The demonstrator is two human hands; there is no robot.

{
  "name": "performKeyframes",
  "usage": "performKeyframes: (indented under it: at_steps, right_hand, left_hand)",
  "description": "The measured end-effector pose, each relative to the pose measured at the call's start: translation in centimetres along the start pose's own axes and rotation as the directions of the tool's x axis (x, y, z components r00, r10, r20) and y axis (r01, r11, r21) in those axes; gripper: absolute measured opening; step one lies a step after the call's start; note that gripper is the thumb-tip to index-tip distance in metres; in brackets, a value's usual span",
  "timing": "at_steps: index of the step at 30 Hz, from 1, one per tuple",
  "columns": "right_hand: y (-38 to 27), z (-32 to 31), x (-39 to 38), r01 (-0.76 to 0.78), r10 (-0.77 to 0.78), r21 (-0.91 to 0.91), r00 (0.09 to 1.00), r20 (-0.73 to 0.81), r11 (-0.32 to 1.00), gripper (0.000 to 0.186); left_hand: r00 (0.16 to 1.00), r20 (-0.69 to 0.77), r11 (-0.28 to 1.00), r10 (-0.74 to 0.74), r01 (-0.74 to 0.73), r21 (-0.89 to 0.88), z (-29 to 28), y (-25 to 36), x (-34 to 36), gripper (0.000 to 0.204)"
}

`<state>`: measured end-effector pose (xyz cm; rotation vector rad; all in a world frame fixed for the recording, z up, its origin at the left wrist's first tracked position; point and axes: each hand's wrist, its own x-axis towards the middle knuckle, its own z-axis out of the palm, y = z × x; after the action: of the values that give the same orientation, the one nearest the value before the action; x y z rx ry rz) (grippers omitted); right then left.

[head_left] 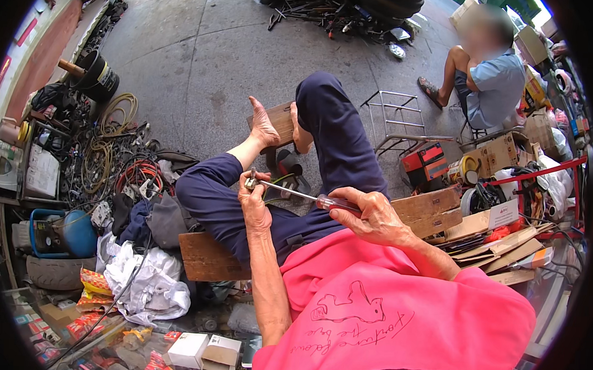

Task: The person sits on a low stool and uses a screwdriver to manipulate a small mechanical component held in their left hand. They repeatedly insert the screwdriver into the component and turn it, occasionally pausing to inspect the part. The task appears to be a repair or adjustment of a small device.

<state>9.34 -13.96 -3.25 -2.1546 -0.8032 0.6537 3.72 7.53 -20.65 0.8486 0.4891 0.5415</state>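
Observation:
My left hand (pixel 256 206) is closed on a small metal part (pixel 251 184), held above my left leg. My right hand (pixel 371 218) grips the red, translucent handle of a screwdriver (pixel 289 191), whose long steel shaft reaches left to that part; whether the tip touches it is too small to tell. A thin yellow-green line (pixel 278 182) shows just past the part, near dark sandals (pixel 289 163) on the ground. My bare feet (pixel 262 127) rest at a small wooden board (pixel 279 118).
Tangled cables and hoses (pixel 100 143), a black bucket (pixel 96 77) and white rags (pixel 140 277) crowd my left. A metal stool frame (pixel 395 130), wooden boards (pixel 428 210) and cardboard (pixel 505 250) are at my right. A seated person (pixel 496 88) is beyond. Small boxes (pixel 187 349) lie behind me.

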Motion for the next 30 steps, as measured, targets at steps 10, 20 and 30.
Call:
performKeyframes:
  at_steps: [10, 20, 30]
  right_hand:
    - [-0.9, -0.5, 0.9, 0.166, -0.172, -0.15, 0.985, -0.028, 0.975, 0.03]
    - [-3.1, 0.4, 0.9, 0.172, -0.173, -0.201, 0.985, 0.013, 0.964, 0.026]
    - [-2.9, 0.1, 0.0, 0.196, -0.214, -0.246, 0.976, -0.045, 0.949, 0.029]
  left_hand:
    - [0.986, 0.087, 0.805, -0.14, 0.164, -0.57, 0.2, 2.0, -0.6, 0.043]
    - [0.99, -0.13, 0.955, -0.06, 0.019, -0.297, -0.1, 1.1, -0.1, 0.049]
    - [0.988, -0.127, 0.936, -0.09, 0.04, -0.35, -0.7, 0.4, -0.2, 0.049]
